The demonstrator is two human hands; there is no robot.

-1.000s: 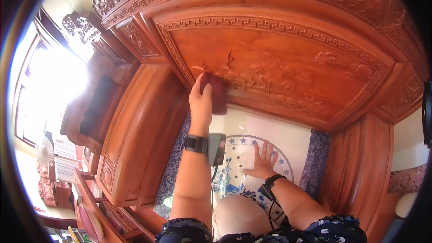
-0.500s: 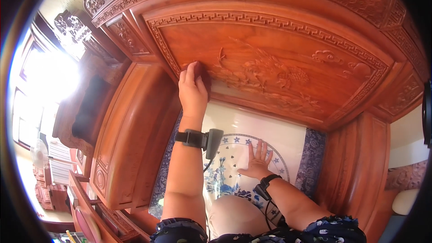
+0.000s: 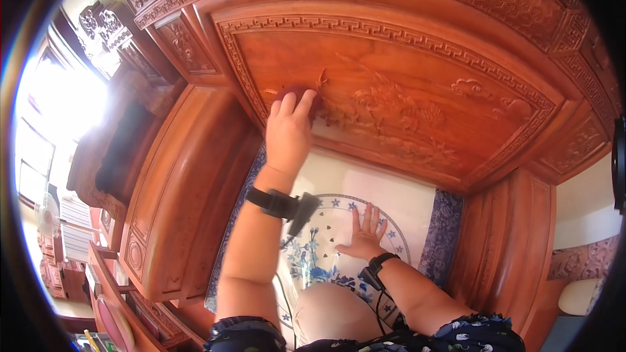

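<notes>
My left hand (image 3: 290, 127) is closed over a dark red cloth (image 3: 308, 96), pressed to the lower left of a carved wooden back panel (image 3: 385, 65). The cloth is mostly hidden under my fingers. Raised flowers and branches (image 3: 398, 104) stand out on the panel to the right of it. Lower down, my right hand (image 3: 364, 233) lies flat with its fingers spread on a pale seat cover (image 3: 339, 173), which bears a round blue floral pattern. One of my knees (image 3: 336, 313) rests on this cover too.
Broad wooden armrests flank the seat, one on the left (image 3: 176, 176) and one on the right (image 3: 499, 234). Dark blue patterned borders (image 3: 440, 231) edge the cover. A white fan (image 3: 49, 212) and a bright window are at far left. Black straps with cables sit on both wrists.
My left hand and the cloth have slid a little to the right along the panel. The right hand keeps its place on the cover while the view shifts slightly.
</notes>
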